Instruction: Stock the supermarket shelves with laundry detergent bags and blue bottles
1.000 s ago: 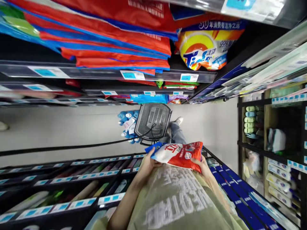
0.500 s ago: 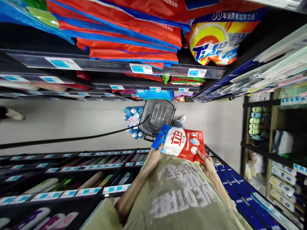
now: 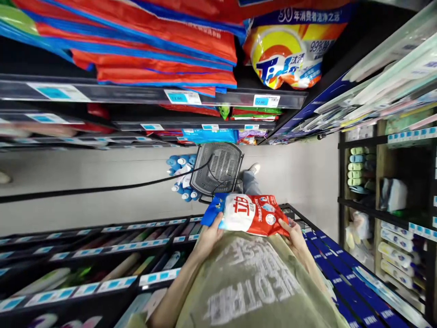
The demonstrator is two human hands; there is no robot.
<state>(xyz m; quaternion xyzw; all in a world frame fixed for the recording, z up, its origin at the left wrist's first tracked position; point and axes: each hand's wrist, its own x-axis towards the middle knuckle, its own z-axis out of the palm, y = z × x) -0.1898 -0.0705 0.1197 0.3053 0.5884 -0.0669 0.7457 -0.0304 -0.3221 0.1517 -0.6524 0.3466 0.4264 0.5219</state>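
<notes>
A bag of laundry detergent (image 3: 244,214), red and white with a blue end, is held flat in front of my chest. My left hand (image 3: 211,232) grips its blue end, thumb on top. At the red end, my right hand (image 3: 293,232) pinches the near corner with its thumb over the front. The fingers beneath the bag are hidden. Below and beyond it, a grey shopping basket (image 3: 218,168) rests on the floor.
Ahead is a shelf (image 3: 136,93) stacked with red-and-blue bags (image 3: 164,50) and a Tide bag (image 3: 287,54). Several blue bottles (image 3: 184,175) stand left of the basket. Shelving (image 3: 160,275) runs close behind on the left. A black cable (image 3: 102,187) crosses the view.
The bag has come slightly lower and closer to my body and tilted, with both hands still on it. The camera view has shifted a little to the right.
</notes>
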